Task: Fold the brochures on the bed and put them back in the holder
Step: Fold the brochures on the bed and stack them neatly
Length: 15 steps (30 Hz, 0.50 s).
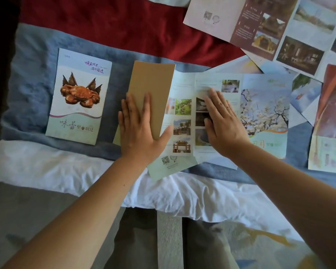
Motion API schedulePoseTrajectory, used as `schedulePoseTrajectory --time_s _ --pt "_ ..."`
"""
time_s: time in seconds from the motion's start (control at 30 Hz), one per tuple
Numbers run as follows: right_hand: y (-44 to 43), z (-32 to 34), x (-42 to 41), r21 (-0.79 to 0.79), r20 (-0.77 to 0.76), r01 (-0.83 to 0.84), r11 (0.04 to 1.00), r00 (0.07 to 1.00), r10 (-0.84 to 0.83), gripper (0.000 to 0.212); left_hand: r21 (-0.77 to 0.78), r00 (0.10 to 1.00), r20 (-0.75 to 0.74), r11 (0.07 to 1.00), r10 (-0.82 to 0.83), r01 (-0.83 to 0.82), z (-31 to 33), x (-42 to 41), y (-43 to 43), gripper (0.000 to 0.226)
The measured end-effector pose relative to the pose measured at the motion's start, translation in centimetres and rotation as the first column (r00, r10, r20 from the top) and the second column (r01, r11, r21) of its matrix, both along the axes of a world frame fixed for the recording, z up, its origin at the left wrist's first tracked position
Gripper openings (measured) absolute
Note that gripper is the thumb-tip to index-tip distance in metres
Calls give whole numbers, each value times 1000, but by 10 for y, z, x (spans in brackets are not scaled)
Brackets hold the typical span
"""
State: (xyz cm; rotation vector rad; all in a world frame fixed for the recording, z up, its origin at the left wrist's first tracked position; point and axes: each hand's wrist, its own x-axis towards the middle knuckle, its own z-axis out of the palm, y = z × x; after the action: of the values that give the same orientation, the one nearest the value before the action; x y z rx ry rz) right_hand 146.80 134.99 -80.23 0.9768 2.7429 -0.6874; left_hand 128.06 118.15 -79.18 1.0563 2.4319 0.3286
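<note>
An unfolded brochure (264,111) with photos and a blossom-tree panel lies spread on the blue blanket in front of me. Its left end is turned over, showing a plain tan panel (153,84). My left hand (140,129) presses flat on that tan panel, fingers straight. My right hand (223,123) lies flat on the brochure's middle photo panels. A folded brochure with a crab picture (78,96) lies to the left. No holder is in view.
More unfolded brochures lie at the back right (264,26) and along the right edge (330,121). A red blanket (114,30) covers the far side. The white sheet (163,191) marks the bed's near edge, with floor and my legs below.
</note>
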Motion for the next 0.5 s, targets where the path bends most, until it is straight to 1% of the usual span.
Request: schedulePoseTrajectory --time_s 0.03,0.13,0.2,0.3,0.37,0.5 --pt "3 2 2 7 4 4 1000 1000 -4 65 -8 1000 -8 1000 6 -6 -1 2 0 96" --pt "12 8 23 150 87 68 986 993 -82 74 -76 1000 -16 997 20 -21 0 9 5 89" --pt "17 10 41 194 117 130 972 981 -155 71 -90 999 -13 995 35 -36 2 12 9 87" --pt "23 12 78 186 142 193 963 965 -221 64 -55 996 16 995 82 -81 8 18 16 85" --pt "25 11 100 149 171 189 971 962 -214 65 -38 995 20 994 101 -100 13 22 21 87" --pt "26 7 120 75 114 176 982 976 -183 68 -15 998 30 998 60 -60 26 38 39 85"
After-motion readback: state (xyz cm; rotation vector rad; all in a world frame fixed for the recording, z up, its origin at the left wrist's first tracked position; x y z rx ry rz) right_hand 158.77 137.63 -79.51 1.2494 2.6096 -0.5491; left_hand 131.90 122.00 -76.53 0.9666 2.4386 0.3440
